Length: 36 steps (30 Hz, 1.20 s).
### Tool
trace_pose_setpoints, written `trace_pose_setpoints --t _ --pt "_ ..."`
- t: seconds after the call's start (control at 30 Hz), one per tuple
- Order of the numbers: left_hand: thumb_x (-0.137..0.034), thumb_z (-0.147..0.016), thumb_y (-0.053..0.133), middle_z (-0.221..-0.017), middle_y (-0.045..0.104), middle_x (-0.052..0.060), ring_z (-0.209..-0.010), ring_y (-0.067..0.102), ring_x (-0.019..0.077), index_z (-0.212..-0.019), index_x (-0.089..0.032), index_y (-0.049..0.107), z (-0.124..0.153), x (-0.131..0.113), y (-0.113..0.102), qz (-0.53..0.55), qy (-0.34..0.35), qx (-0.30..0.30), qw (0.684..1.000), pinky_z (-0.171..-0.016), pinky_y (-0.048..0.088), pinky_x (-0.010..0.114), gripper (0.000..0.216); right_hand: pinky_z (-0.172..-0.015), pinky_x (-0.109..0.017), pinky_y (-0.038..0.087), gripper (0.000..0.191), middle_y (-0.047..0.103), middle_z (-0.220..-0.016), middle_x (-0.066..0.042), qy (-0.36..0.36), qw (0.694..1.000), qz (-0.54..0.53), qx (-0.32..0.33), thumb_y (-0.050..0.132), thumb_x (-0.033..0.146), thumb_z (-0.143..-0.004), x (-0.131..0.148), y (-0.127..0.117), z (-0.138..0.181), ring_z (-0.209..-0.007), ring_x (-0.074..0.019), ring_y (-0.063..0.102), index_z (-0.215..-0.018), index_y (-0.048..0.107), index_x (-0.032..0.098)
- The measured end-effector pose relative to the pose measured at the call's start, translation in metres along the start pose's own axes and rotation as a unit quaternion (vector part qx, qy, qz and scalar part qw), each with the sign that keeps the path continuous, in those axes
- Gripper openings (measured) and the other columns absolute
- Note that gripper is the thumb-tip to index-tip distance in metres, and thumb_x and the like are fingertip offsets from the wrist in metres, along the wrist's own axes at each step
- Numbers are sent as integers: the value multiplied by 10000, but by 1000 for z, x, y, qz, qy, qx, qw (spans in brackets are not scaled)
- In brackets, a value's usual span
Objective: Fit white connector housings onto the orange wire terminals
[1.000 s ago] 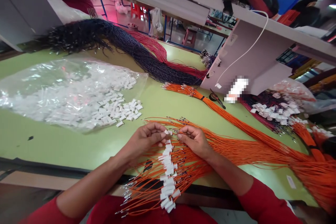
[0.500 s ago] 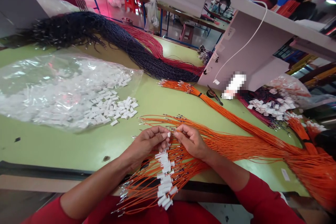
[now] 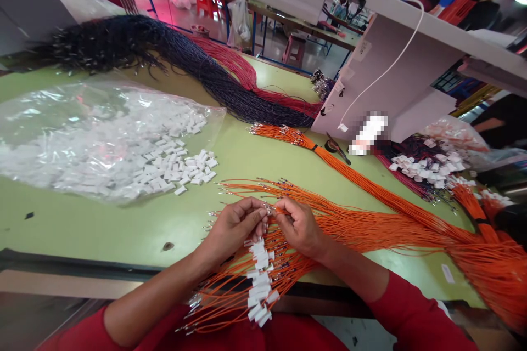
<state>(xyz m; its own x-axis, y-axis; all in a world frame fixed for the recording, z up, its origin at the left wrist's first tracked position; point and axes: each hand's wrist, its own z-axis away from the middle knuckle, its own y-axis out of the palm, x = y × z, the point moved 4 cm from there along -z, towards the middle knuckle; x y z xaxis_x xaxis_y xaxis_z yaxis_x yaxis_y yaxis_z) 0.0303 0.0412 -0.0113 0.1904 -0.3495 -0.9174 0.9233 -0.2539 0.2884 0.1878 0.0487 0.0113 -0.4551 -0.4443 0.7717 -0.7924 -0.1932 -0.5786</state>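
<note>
My left hand (image 3: 242,225) is closed in a pinch on a small white connector housing (image 3: 267,210), mostly hidden by the fingertips. Close on its right, my right hand (image 3: 297,226) pinches an orange wire (image 3: 284,210), whose end is at the housing; whether it sits inside, I cannot tell. Beneath both hands spreads a fan of orange wires (image 3: 362,225) with metal terminals at their ends. A row of white housings (image 3: 260,279) attached to wires runs from below my left hand toward the table's near edge.
A clear plastic bag (image 3: 82,137) spills loose white housings (image 3: 197,169) on the green table at left. Dark blue wires (image 3: 230,88) and a tied orange bundle (image 3: 349,171) lie behind. Small black snips (image 3: 338,149) rest near a grey panel (image 3: 382,66). Finished-looking housings (image 3: 430,169) cluster at right.
My right hand has brought the orange wire's end to the housing, and the fingertips of both hands are now closer. My left hand has barely moved.
</note>
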Motion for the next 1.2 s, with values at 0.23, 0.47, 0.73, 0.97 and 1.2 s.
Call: trace_pose_setpoints --t 0.23,0.47,0.73,0.97,1.2 --pt "-528 -810 704 -560 606 -32 -421 469 76 -852 -161 624 0 5 -2 -8 -17 3 1000 -423 352 190 378 -532 -244 332 126 533 -634 33 40 998 -19 44 548 219 -920 0 -2 -2 -529 -111 418 -803 589 201" --pt "-538 -799 703 -586 592 -34 -412 452 73 -817 -170 604 0 6 1 -12 1 18 1000 -400 340 193 382 -536 -244 369 168 601 -667 1 65 995 -50 56 553 267 -936 -4 0 -1 -560 -127 490 -817 643 190" --pt "-523 -783 713 -588 610 -24 -409 483 83 -814 -171 611 -4 11 -3 10 -9 -1 1000 -401 347 196 367 -540 -239 412 190 668 -681 -15 75 993 -47 80 546 277 -957 -5 -1 -1 -553 -126 541 -822 644 187" --pt "-469 -860 620 -581 577 -31 -450 479 106 -852 -173 641 4 1 2 -87 28 13 996 -438 370 223 297 -618 -271 497 204 713 -753 -40 52 994 -63 66 590 330 -958 -6 -3 -4 -646 -157 628 -886 727 198" --pt "-279 -852 601 -851 654 46 -686 572 179 -1069 -210 700 21 -48 -69 -410 197 -200 868 -655 442 293 248 -536 -251 481 282 699 -732 -24 162 966 -201 25 656 455 -910 -24 -2 -4 -561 -125 574 -983 712 189"
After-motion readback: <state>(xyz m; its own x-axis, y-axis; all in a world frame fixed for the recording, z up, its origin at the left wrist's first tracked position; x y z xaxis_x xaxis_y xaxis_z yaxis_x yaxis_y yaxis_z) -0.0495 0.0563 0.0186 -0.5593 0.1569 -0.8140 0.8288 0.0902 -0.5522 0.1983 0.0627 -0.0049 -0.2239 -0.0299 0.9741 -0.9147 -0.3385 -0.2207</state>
